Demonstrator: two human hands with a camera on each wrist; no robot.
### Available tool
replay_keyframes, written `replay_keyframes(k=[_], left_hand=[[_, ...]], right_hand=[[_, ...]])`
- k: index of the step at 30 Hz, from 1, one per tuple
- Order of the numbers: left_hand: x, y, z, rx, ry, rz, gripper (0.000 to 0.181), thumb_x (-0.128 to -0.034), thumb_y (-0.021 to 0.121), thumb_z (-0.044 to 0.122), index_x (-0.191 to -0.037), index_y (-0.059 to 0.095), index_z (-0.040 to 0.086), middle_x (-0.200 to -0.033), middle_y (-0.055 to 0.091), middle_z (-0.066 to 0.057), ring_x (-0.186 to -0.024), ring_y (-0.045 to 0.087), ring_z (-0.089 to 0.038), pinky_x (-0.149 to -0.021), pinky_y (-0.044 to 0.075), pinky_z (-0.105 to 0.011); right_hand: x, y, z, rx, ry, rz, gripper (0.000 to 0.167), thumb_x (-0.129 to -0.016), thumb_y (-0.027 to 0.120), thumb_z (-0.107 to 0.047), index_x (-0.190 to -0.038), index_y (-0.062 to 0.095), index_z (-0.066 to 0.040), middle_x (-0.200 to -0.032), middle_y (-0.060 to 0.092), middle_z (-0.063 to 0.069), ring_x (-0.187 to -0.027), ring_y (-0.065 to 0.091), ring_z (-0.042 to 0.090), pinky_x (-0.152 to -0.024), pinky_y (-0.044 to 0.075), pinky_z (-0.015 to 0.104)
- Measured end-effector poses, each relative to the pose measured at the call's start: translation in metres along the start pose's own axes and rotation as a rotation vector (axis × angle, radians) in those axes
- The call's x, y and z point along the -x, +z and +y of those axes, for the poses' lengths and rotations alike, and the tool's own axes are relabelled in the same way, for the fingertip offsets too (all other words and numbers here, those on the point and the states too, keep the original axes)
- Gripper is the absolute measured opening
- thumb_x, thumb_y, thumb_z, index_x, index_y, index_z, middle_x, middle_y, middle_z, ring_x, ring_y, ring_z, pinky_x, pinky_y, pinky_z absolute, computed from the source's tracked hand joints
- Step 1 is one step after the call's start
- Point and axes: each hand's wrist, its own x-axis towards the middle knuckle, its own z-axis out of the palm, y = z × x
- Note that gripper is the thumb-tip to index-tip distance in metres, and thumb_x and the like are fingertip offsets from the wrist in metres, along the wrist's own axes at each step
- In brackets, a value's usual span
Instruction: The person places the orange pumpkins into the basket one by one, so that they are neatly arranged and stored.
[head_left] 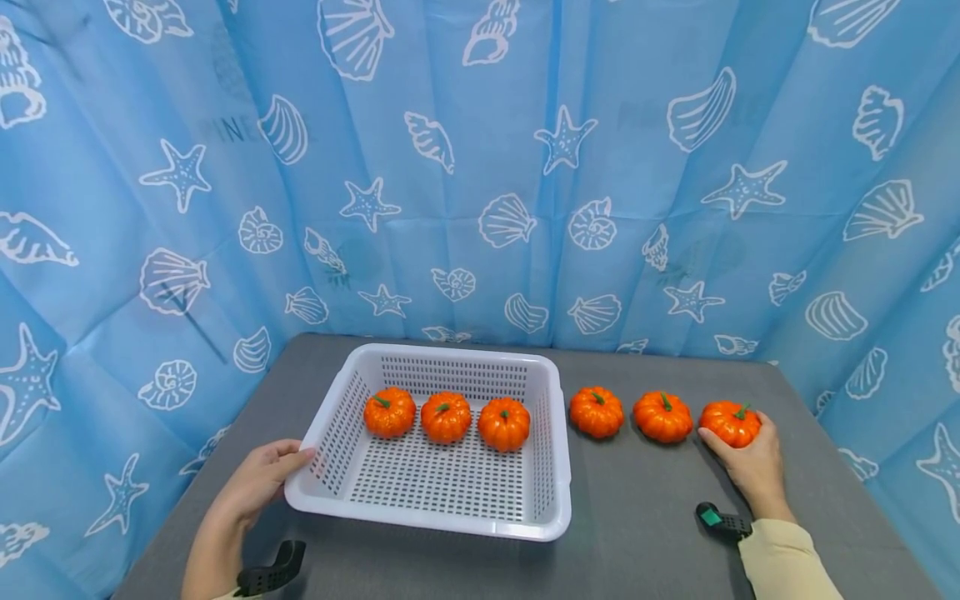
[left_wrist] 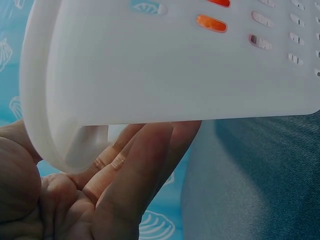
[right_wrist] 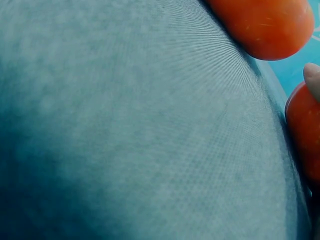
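A table (head_left: 637, 517) is being bordered on 3 sides by a blue curtain (head_left: 637, 200) where white shells (head_left: 507, 220) and starfish (head_left: 565, 140) are being shown.

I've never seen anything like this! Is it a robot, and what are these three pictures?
No robot, just a person at work. The widest picture comes from a camera worn on the head, looking forward and down. The other two come from a camera on each wrist, so things look huge and cut off. On the grey table is a white basket with three orange pumpkins inside. Three more pumpkins lie in a row to its right. The left hand holds the basket's rim, and the right hand grips the farthest-right pumpkin.
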Motion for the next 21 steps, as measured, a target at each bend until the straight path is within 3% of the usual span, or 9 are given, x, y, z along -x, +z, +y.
replay_keyframes(k=[13, 21], left_hand=[[0.001, 0.000, 0.000, -0.001, 0.004, 0.001, 0.048, -0.0957, 0.056, 0.028, -0.124, 0.049, -0.010, -0.106, 0.067, -0.018, -0.087, 0.068, -0.024, -0.072, 0.057, -0.040], [0.000, -0.001, 0.000, 0.008, 0.026, -0.020, 0.050, -0.0956, 0.056, 0.029, -0.124, 0.049, -0.011, -0.106, 0.067, -0.018, -0.087, 0.069, -0.024, -0.072, 0.057, -0.040]], right_hand=[[0.004, -0.002, -0.009, -0.015, 0.052, -0.013, 0.098, -0.086, 0.065, -0.040, -0.148, 0.003, 0.005, -0.142, 0.022, 0.036, -0.124, 0.029, 0.049, -0.103, 0.028, 0.062], [0.000, -0.002, -0.026, -0.036, -0.019, 0.015, 0.097, -0.085, 0.067, -0.036, -0.148, 0.006, 0.004, -0.142, 0.024, 0.035, -0.124, 0.030, 0.049, -0.103, 0.027, 0.062]])
